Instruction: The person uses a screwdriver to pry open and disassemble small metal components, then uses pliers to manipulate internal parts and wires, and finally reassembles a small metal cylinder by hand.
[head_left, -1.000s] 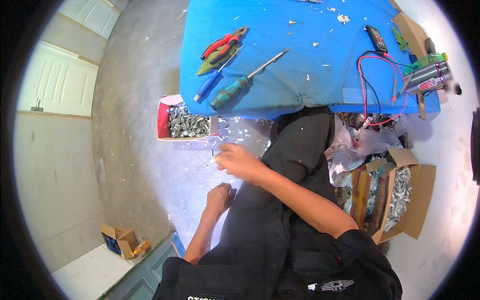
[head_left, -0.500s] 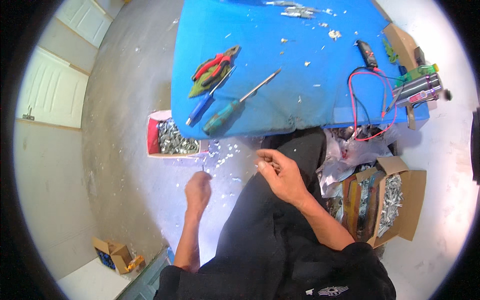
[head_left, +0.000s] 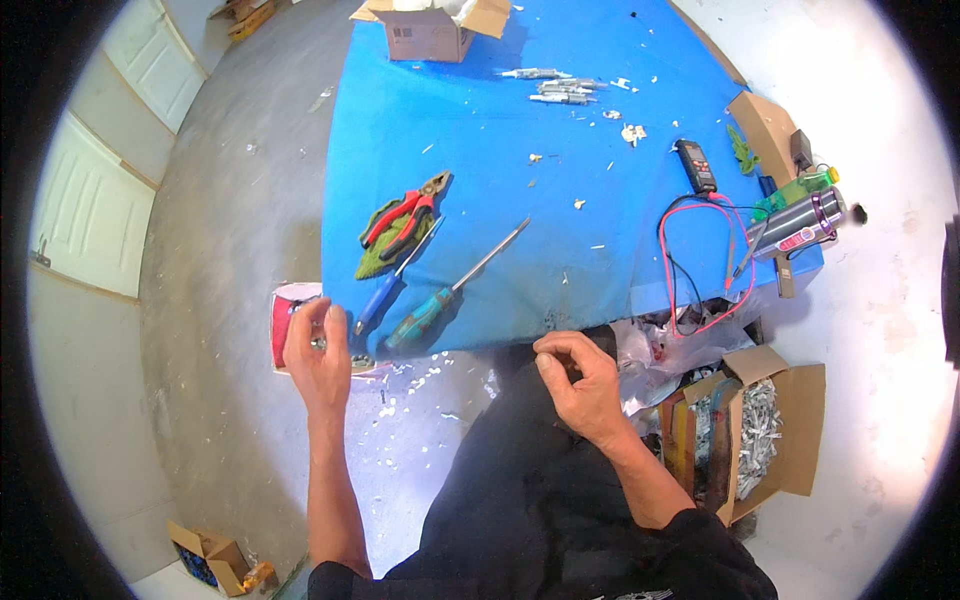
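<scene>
Two screwdrivers (head_left: pixel 440 300) and one pair of red pliers (head_left: pixel 405 215) are left lying while the left hand (head_left: pixel 318 355) is pinched on a small metal piece (head_left: pixel 318 342) over one red box (head_left: pixel 283 328), and the right hand (head_left: pixel 580 385) is curled, its contents hidden.

Red box (head_left: pixel 281 325) half behind left hand (head_left: pixel 318 358)

matt blue cloth table cover (head_left: pixel 500 150); shiny metal screwdriver shaft (head_left: pixel 490 258); brown cardboard box (head_left: pixel 790 430); rough concrete floor (head_left: pixel 230 200).

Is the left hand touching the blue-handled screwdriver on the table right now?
Apart. The head view shows the left hand raised over the red box by the table edge, with a strip of blue cloth visible between its fingers and the blue-handled screwdriver.
</scene>
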